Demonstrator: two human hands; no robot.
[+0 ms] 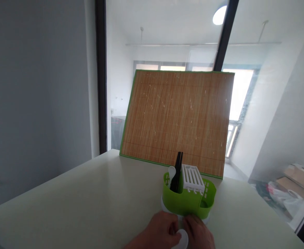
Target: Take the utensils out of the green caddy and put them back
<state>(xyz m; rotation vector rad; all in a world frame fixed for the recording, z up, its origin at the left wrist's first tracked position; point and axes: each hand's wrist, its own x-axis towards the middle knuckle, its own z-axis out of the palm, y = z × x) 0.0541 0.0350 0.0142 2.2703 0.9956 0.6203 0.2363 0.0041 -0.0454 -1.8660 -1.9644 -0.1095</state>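
Both hands meet at 6 o'clock on the worktop (89,200), just below the green caddy (185,202). The left hand (159,230) and right hand (198,231) curl their fingers, pinching a white round piece (182,239) between them.

- Holder (185,202): bright green, on a white base.
- Insert (193,179) in the holder at 1 o'clock: white, slotted.
- Utensil (177,172) at 11 o'clock in the holder: black.
- Spoon (171,172) beside it: white.
- Mat (178,117) at 12 o'clock: brown bamboo, fine stripes, green edging.
- Counter (89,200): off-white.
- Wall (35,86) at 9 o'clock: grey.
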